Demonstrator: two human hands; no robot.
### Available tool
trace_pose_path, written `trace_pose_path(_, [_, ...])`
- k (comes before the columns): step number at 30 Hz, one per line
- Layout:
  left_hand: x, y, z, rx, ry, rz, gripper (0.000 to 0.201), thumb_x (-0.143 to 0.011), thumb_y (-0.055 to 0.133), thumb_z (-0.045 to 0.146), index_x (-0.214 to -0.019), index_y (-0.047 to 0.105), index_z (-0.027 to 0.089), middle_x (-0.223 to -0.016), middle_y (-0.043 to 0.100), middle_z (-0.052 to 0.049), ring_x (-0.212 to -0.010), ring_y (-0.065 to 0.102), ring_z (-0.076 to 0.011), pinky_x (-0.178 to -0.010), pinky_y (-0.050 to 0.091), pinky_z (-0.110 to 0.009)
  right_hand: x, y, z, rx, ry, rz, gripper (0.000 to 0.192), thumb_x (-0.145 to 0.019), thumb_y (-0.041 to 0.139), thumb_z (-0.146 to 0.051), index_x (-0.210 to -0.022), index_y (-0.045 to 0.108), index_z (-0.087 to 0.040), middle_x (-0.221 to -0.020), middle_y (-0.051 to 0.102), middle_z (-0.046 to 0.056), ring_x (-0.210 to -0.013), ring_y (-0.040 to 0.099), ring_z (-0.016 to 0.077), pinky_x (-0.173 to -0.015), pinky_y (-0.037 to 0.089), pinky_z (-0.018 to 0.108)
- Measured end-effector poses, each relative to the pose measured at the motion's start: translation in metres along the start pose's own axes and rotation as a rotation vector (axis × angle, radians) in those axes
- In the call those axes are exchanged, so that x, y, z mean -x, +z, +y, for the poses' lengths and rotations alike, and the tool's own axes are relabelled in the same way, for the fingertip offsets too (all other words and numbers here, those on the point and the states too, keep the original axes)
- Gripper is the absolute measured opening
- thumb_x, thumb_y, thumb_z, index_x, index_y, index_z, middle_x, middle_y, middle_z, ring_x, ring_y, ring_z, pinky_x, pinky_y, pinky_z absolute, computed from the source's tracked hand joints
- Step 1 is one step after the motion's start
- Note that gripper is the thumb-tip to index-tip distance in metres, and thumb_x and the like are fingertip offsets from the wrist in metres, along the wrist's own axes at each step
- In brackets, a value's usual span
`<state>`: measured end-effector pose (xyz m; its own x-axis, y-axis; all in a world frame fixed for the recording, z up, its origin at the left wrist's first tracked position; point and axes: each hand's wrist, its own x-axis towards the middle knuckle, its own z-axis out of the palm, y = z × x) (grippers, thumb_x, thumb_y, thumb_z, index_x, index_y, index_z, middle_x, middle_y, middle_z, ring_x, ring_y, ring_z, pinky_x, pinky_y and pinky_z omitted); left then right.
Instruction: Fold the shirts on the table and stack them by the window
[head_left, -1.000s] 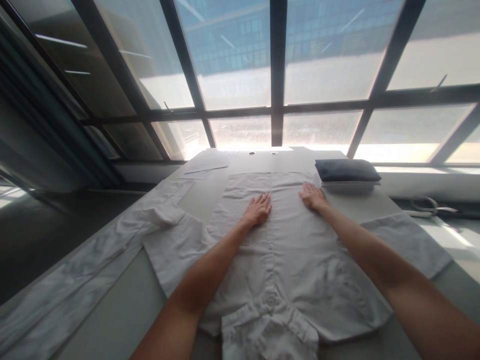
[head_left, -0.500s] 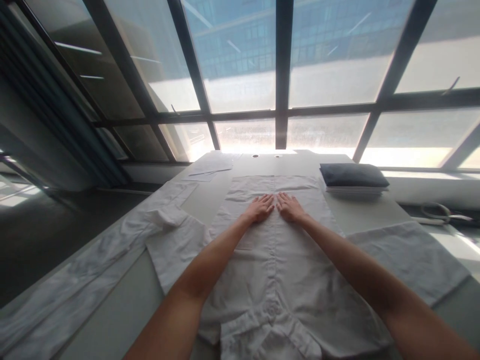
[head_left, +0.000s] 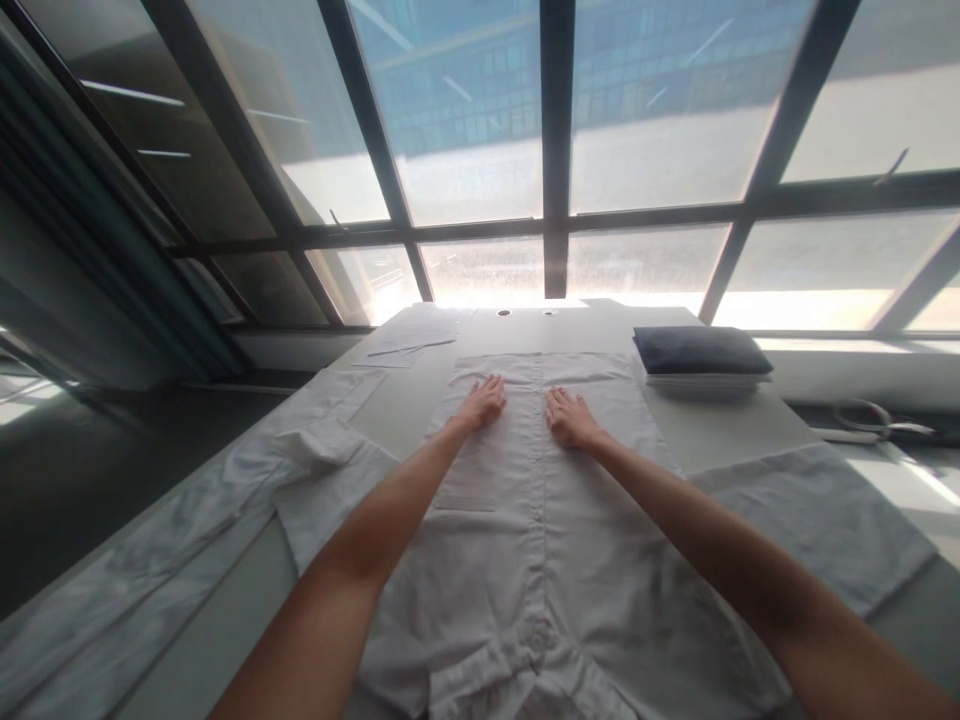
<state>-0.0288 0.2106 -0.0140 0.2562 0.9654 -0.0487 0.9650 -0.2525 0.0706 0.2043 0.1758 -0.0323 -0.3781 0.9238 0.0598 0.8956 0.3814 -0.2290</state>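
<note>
White shirt (head_left: pixel 600 520), spread flat, lightly creased. Lies under fingers of left hand (head_left: pixel 482 402) and right hand (head_left: pixel 571 418), placket (head_left: pixel 537 510) between. Both released, outstretched.

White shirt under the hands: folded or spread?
Spread: the white shirt lies flat, front placket running up the middle, a sleeve out to each side.

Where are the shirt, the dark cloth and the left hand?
Shirt (head_left: pixel 537 510), head view: centre front strip.
Dark cloth (head_left: pixel 699 351), head view: middle of its folded bulk.
Left hand (head_left: pixel 482 403), head view: its back.
</note>
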Motion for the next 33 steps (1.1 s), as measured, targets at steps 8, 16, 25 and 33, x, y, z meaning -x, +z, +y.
trace_pose_path(8, [0.012, 0.012, 0.054, 0.029, 0.161, 0.007, 0.062, -0.104, 0.024, 0.031, -0.164, 0.023, 0.017, -0.172, 0.018, -0.011, -0.159, 0.013, -0.0221, -0.127, 0.014, -0.049, -0.024, 0.001, 0.012, -0.021, -0.122, -0.006, 0.065, -0.106, 0.025, -0.044, -0.163, 0.028, -0.014, -0.170, 0.024, 0.011, -0.157, 0.018, 0.0234, -0.126, 0.013, 0.049])
trace_pose_path(16, [0.012, 0.010, 0.050, 0.052, 0.152, -0.020, 0.063, -0.103, 0.024, 0.031, -0.165, 0.021, 0.015, -0.172, 0.015, -0.010, -0.159, 0.011, -0.0232, -0.127, 0.012, -0.049, -0.043, -0.024, 0.127, 0.026, 0.334, 0.018, 0.062, -0.106, 0.026, -0.042, -0.162, 0.031, -0.015, -0.171, 0.020, 0.012, -0.158, 0.016, 0.0254, -0.126, 0.011, 0.050])
trace_pose_path(25, [-0.011, 0.015, 0.064, 0.074, 0.274, 0.000, 0.062, -0.104, 0.024, 0.031, -0.164, 0.022, 0.015, -0.171, 0.019, -0.012, -0.159, 0.014, -0.0211, -0.127, 0.015, -0.046, -0.044, -0.006, 0.049, -0.001, 0.132, 0.172, 0.059, -0.103, 0.028, -0.029, -0.158, 0.039, -0.011, -0.167, 0.032, 0.015, -0.156, 0.022, 0.0249, -0.125, 0.017, 0.047])
trace_pose_path(33, [-0.053, 0.005, 0.003, 0.035, 0.184, -0.027, 0.061, -0.106, 0.022, 0.035, -0.165, 0.022, 0.021, -0.173, 0.015, -0.004, -0.159, 0.011, -0.0220, -0.128, 0.010, -0.049, -0.047, 0.005, 0.021, -0.016, -0.050, 0.013, 0.064, -0.106, 0.025, -0.040, -0.162, 0.029, -0.008, -0.170, 0.022, 0.014, -0.157, 0.018, 0.0254, -0.126, 0.012, 0.049])
